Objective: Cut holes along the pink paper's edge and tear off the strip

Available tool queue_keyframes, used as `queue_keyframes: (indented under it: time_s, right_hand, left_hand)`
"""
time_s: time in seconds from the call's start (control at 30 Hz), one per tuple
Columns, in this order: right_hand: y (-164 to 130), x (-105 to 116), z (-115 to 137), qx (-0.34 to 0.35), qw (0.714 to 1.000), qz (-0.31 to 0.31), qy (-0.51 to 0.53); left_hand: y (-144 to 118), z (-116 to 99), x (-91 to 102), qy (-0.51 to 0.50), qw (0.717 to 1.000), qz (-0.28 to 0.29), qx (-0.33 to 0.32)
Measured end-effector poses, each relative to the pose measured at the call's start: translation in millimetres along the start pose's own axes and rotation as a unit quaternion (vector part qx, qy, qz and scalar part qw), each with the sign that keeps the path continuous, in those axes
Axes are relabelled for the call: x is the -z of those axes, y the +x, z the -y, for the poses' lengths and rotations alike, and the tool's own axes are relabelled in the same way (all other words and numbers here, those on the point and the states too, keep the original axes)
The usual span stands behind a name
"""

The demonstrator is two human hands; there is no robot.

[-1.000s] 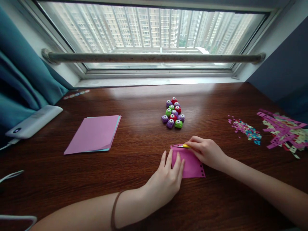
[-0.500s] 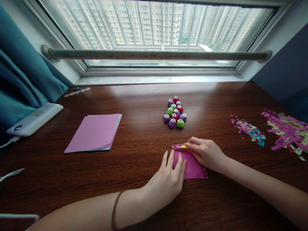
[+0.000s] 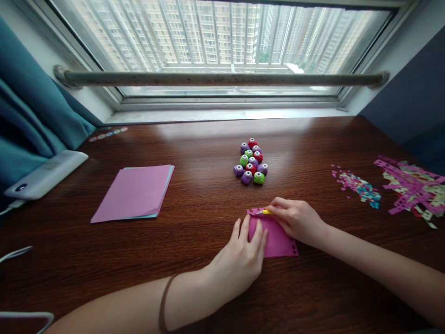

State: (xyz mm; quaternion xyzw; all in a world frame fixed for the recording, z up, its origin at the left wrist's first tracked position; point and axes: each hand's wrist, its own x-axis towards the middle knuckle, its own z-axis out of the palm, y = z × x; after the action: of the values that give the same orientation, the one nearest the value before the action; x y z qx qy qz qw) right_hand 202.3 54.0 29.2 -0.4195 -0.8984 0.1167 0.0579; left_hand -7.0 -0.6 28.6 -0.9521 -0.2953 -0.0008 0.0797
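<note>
Pink paper (image 3: pixel 280 241) sits pinned under the loosely spread left hand (image 3: pixel 241 257), probably so it won't slide while the right hand (image 3: pixel 299 220) pinches a yellow tool (image 3: pixel 267 212) just beyond.

Dk brown wood tbl (image 3: pixel 201 199) w/ white device (image 3: pixel 52 174) & ppr stack (image 3: pixel 134 191) on L, mini punches (image 3: pixel 251 168) ctr, pink sheet (image 3: pixel 278 243) nearer, confetti bits (image 3: pixel 358 185) & cut strips (image 3: pixel 413 185) on R.

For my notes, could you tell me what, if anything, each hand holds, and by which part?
The right hand grips a small tool by its yellow part. The left hand grips nothing visibly; it rests on the pink paper.
</note>
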Motion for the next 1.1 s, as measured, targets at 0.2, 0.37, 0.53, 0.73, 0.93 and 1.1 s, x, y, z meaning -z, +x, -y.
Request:
queue_keyframes:
  time_s: [0.2, 0.37, 0.53, 0.73, 0.93, 1.1]
  right_hand:
    - [-1.0, 1.8, -4.2, 0.015, 1.000, -0.014, -0.011]
    - [-4.9, 5.0, -8.2, 0.028, 0.999, -0.016, -0.015]
    - [-5.6, 5.6, -12.0, 0.042, 0.999, -0.018, -0.020]
    - [-9.8, 8.7, -18.9, 0.044, 0.999, -0.003, -0.020]
    - [-17.0, 11.6, -28.7, 0.051, 0.998, -0.010, -0.019]
    - [-22.4, 15.3, -35.8, 0.050, 0.998, -0.016, -0.016]
  left_hand:
    - [0.0, 0.0, -0.2, -0.002, 1.000, -0.001, 0.000]
    - [-0.3, 0.0, -0.2, -0.007, 1.000, -0.001, 0.004]
    - [-0.5, -0.5, 0.1, -0.011, 1.000, -0.001, 0.006]
    - [-0.5, -0.4, -2.3, -0.020, 1.000, -0.002, 0.018]
    - [-1.1, -1.4, -6.2, -0.021, 1.000, -0.008, 0.020]
    - [-1.0, -1.7, -4.8, -0.021, 0.999, -0.002, 0.025]
